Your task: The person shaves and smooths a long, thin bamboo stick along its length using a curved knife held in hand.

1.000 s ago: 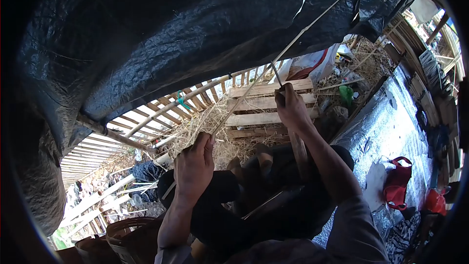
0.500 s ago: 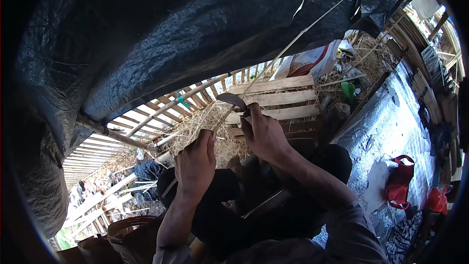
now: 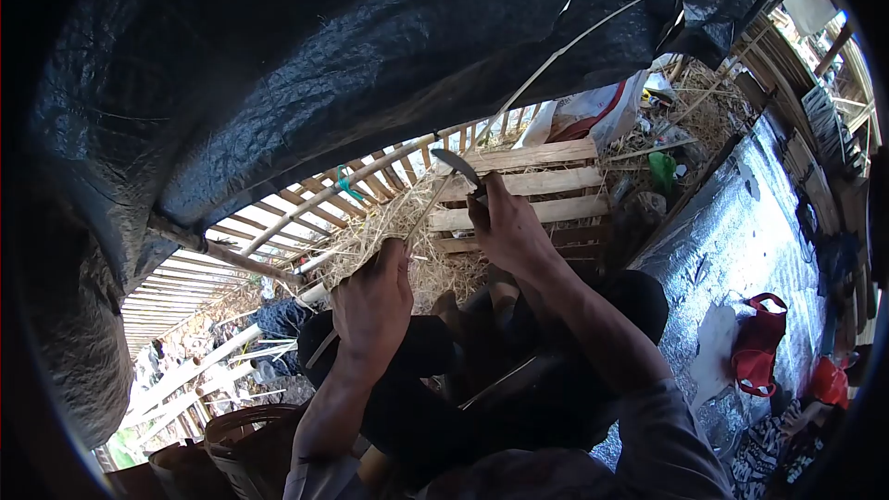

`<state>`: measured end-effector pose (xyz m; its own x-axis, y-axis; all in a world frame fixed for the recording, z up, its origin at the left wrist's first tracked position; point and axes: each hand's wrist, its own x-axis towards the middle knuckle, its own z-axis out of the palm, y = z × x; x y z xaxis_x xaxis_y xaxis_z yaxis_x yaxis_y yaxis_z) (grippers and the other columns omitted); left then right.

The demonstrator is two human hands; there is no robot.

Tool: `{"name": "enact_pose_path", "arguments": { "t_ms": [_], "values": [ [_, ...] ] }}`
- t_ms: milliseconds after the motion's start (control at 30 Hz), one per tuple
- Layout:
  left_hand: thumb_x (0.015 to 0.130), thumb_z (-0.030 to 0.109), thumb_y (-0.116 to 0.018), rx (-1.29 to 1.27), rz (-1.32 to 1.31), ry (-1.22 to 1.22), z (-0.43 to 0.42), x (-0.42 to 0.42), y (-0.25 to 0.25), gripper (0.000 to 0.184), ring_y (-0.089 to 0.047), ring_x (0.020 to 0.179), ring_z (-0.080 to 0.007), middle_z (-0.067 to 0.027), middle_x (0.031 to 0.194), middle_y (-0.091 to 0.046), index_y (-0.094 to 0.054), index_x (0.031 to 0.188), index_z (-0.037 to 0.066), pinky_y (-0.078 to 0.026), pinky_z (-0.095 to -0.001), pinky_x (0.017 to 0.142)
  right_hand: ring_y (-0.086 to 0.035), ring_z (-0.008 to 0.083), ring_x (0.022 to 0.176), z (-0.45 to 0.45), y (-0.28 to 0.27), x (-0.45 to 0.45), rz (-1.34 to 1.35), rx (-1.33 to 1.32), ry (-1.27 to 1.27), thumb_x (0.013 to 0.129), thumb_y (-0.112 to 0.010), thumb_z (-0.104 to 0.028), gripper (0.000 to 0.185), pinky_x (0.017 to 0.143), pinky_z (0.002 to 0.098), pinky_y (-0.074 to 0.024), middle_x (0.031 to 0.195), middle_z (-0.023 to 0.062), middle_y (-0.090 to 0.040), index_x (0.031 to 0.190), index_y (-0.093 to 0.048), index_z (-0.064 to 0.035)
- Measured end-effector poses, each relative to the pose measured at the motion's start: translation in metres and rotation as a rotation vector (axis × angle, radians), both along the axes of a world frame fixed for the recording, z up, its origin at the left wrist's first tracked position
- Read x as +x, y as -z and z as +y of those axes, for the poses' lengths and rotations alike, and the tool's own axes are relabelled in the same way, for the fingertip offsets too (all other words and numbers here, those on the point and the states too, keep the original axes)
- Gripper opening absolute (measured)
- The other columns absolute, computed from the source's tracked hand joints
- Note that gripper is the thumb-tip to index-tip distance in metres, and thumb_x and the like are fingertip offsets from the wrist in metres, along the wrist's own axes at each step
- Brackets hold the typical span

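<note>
A long, thin bamboo strip [image 3: 556, 55] slants up and to the right from my left hand [image 3: 373, 301], its far end curving past the black sheet. My left fingers are closed round its lower part, thumb along the top. In my right hand [image 3: 517, 236] is a knife, gripped by its handle, which the fingers mostly hide. Its short, curved knife blade [image 3: 455, 162] points up and left and lies across the strip, apparently against it. Both hands are held above my knees, over a pile of pale shavings [image 3: 435, 264].
Black plastic sheeting [image 3: 352, 65] hangs close in front. Wooden slats [image 3: 528, 183] lie beyond my right hand, and a bamboo-slat wall [image 3: 269, 231] stands to the left. Baskets [image 3: 245, 435] sit at lower left. A red mask-like cloth [image 3: 759, 343] lies on a shiny sheet [image 3: 685, 241] at right.
My right hand and the knife have shifted up and right along the strip, away from my left hand. The blade is tilted differently. My left hand has hardly moved.
</note>
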<state>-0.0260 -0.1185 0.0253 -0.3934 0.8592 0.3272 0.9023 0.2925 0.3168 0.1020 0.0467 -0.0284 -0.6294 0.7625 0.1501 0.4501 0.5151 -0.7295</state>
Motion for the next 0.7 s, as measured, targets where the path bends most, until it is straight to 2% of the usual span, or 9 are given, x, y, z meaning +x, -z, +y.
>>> {"name": "enact_pose_path", "arguments": {
  "t_ms": [67, 167, 267, 333, 433, 567, 667, 700],
  "values": [
    [0.096, 0.015, -0.057, -0.04, -0.027, -0.007, -0.005, 0.002, 0.001, 0.007, -0.063, 0.074, -0.0418, -0.0177, 0.077, -0.064, -0.06, 0.096, 0.008, -0.047, -0.0505, 0.063, -0.061, 0.0518, 0.076, 0.05, 0.011, 0.016, 0.076, -0.183, 0.242, 0.091, -0.057, -0.016, 0.029, 0.067, 0.0589, -0.0472, 0.079, 0.0304, -0.064, 0.108, -0.041, 0.0009],
    [0.097, 0.016, -0.057, 0.019, -0.064, 0.001, -0.004, 0.001, 0.003, 0.007, -0.063, 0.071, -0.0418, -0.0175, 0.072, -0.062, -0.058, 0.096, 0.009, -0.046, -0.0503, 0.061, -0.06, 0.0522, 0.076, 0.06, 0.03, 0.032, 0.043, 0.042, 0.258, 0.093, -0.056, -0.017, 0.025, 0.065, 0.0584, -0.0465, 0.078, 0.0307, -0.063, 0.103, -0.042, 0.0003],
    [0.097, 0.016, -0.057, -0.018, -0.078, -0.007, 0.002, 0.003, 0.0, 0.008, -0.062, 0.071, -0.0418, -0.0174, 0.071, -0.061, -0.057, 0.095, 0.009, -0.046, -0.0504, 0.06, -0.06, 0.0519, 0.073, 0.036, 0.027, 0.028, 0.111, 0.06, 0.209, 0.093, -0.056, -0.017, 0.026, 0.064, 0.0591, -0.0455, 0.075, 0.0295, -0.063, 0.104, -0.04, -0.0007],
    [0.098, 0.017, -0.056, -0.005, -0.041, 0.005, 0.002, 0.003, 0.005, 0.009, -0.062, 0.07, -0.0416, -0.0173, 0.071, -0.061, -0.058, 0.095, 0.009, -0.045, -0.0505, 0.06, -0.06, 0.0508, 0.067, 0.018, 0.011, 0.023, 0.015, 0.038, 0.167, 0.094, -0.056, -0.017, 0.026, 0.062, 0.0595, -0.0462, 0.067, 0.0276, -0.061, 0.106, -0.039, -0.0008],
    [0.098, 0.02, -0.056, 0.015, 0.012, 0.002, 0.002, 0.003, 0.007, 0.013, -0.063, 0.07, -0.0398, -0.0158, 0.07, -0.062, -0.059, 0.093, 0.009, -0.046, -0.0499, 0.06, -0.062, 0.0476, 0.062, -0.002, 0.002, 0.02, -0.021, 0.159, 0.085, 0.092, -0.058, -0.016, 0.029, 0.057, 0.0568, -0.0487, 0.067, 0.0239, -0.062, 0.109, -0.04, -0.0008],
    [0.098, 0.023, -0.056, -0.074, -0.037, 0.013, 0.002, 0.008, 0.006, 0.014, -0.064, 0.07, -0.039, -0.0157, 0.074, -0.065, -0.061, 0.093, 0.011, -0.048, -0.0486, 0.061, -0.063, 0.046, 0.062, -0.031, -0.005, 0.012, -0.051, 0.115, -0.074, 0.089, -0.061, -0.014, 0.033, 0.057, 0.0549, -0.0497, 0.068, 0.0227, -0.063, 0.111, -0.04, -0.0003],
    [0.098, 0.023, -0.056, -0.099, -0.049, -0.003, -0.001, 0.004, 0.01, 0.015, -0.064, 0.071, -0.0398, -0.0154, 0.074, -0.064, -0.062, 0.094, 0.01, -0.048, -0.0489, 0.061, -0.063, 0.0476, 0.07, -0.027, -0.003, 0.012, -0.06, 0.022, -0.026, 0.092, -0.058, -0.013, 0.03, 0.061, 0.0563, -0.0485, 0.074, 0.0243, -0.064, 0.114, -0.04, -0.0024],
    [0.098, 0.023, -0.056, -0.099, -0.043, -0.002, -0.002, 0.003, 0.009, 0.015, -0.064, 0.071, -0.0398, -0.0154, 0.074, -0.064, -0.062, 0.094, 0.01, -0.048, -0.0489, 0.061, -0.062, 0.0479, 0.07, -0.021, -0.005, 0.016, -0.049, -0.024, 0.013, 0.093, -0.058, -0.015, 0.027, 0.061, 0.0571, -0.0469, 0.072, 0.0239, -0.063, 0.111, -0.04, -0.0038]
  ]
}}
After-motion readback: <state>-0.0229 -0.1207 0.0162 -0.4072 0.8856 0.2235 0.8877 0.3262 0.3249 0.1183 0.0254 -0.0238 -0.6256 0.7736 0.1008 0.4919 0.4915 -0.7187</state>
